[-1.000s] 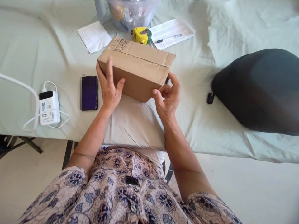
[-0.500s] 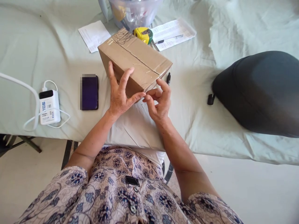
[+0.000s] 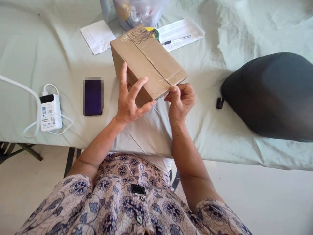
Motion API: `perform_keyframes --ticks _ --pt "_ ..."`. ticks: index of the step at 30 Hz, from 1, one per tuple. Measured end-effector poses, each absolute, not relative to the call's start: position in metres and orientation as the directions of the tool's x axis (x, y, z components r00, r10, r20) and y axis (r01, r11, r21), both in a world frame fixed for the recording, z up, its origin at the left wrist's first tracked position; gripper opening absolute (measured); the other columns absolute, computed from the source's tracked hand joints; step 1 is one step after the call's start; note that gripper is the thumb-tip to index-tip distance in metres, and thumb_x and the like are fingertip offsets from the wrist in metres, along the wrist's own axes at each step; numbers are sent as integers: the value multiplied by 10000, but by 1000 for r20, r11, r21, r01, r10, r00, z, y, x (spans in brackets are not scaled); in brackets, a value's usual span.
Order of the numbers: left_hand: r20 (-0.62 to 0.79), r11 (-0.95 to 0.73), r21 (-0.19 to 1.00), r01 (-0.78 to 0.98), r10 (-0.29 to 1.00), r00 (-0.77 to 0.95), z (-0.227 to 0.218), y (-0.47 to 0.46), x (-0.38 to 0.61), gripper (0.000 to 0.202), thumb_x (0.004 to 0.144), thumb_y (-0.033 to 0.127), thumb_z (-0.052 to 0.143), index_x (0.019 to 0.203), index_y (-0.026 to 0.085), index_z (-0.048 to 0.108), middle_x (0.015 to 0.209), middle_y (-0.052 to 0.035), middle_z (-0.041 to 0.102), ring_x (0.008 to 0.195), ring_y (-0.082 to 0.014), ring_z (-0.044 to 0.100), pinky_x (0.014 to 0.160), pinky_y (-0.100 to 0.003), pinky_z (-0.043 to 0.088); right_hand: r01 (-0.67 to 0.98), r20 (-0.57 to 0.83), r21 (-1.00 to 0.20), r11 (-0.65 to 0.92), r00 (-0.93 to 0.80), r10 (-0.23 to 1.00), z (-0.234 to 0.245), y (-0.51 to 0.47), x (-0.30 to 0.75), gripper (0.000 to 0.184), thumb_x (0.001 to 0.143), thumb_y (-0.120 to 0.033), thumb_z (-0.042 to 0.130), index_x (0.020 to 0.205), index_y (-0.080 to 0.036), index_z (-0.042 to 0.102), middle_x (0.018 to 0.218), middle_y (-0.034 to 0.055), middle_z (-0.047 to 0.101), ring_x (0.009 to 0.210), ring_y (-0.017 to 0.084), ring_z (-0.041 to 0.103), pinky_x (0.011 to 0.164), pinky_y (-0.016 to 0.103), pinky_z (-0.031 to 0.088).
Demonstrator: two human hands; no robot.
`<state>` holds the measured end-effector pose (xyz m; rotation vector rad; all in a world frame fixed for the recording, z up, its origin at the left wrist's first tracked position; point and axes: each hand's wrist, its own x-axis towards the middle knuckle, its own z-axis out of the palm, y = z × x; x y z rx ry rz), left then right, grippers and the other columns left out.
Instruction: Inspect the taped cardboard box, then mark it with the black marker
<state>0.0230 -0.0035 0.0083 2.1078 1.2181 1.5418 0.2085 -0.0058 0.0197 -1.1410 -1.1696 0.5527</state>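
A closed brown cardboard box (image 3: pixel 149 62) is tilted on the table, with a taped seam along its top and dark scribbles at its far end. My left hand (image 3: pixel 130 101) grips its near left side, fingers spread over the side and top edge, thumb by the near corner. At the right end of the box, my right hand (image 3: pixel 181 104) is closed in a pinch, thumb against the end edge. Whatever lies between those fingers is too small or hidden to make out.
Behind the box are a yellow-green tape measure (image 3: pixel 156 33), papers (image 3: pixel 97 36), a pen (image 3: pixel 178 39) and a translucent basket (image 3: pixel 139 16). A phone (image 3: pixel 93 97) and a white power bank (image 3: pixel 51 112) with cable lie left. A large black object (image 3: pixel 271 98) and a small black cap (image 3: pixel 219 103) are right.
My right hand has moved from the near corner rightward along the end edge, its fingers more curled. The box has shifted slightly right, my left hand moving with it, and now covers more of the tape measure.
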Motion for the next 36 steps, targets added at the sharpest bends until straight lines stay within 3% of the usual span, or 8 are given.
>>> perform_keyframes --ticks 4,7,12,19,26,31,36 --pt "674 -641 626 444 731 105 7 -3 22 752 794 809 737 1345 317 597 1829 -100 192 1682 -448 224 1311 -647 377 161 382 -924 348 472 795 20 2 221 599 890 -788 611 665 -254 458 532 -90 462 452 85 438 485 262 381" --pt "681 -645 634 427 727 88 7 -3 21 746 796 818 726 1331 313 601 1825 -99 199 1678 -448 234 1323 -655 354 143 393 -915 377 520 758 18 6 227 564 852 -773 678 721 -251 508 595 -84 489 500 83 443 509 256 385" --pt "702 -658 642 393 711 44 7 -4 20 781 775 840 730 1333 307 607 1796 -104 267 1679 -444 236 1358 -663 285 144 375 -927 346 406 834 5 10 229 537 913 -752 612 798 -228 625 729 -52 545 638 85 536 626 250 475" --pt "655 -591 708 387 754 -49 10 -3 18 800 726 860 760 1269 290 612 1757 -120 343 1658 -457 287 1336 -680 315 125 370 -929 349 301 879 -12 14 234 466 902 -726 663 926 -263 705 828 -20 628 760 133 631 764 326 569" --pt "623 -555 758 342 771 -130 7 -4 9 674 877 822 617 1325 321 588 1708 -105 424 1591 -389 431 1141 -553 582 80 270 -962 260 158 950 -11 13 231 520 782 -760 774 943 -267 746 833 -25 667 758 120 616 745 299 554" --pt "716 -632 691 352 667 -207 -2 3 10 569 967 742 530 1375 347 568 1591 -106 537 1510 -339 535 1213 -540 519 129 255 -963 237 149 955 -18 12 223 549 781 -781 751 975 -268 727 817 -28 681 747 119 632 739 297 549" --pt "725 -618 679 397 651 -226 -6 6 11 541 1006 709 470 1398 342 537 1546 -107 566 1471 -310 566 1247 -524 484 172 292 -948 266 148 945 -16 6 218 540 831 -780 699 1027 -277 706 900 -8 724 780 132 665 773 324 565"
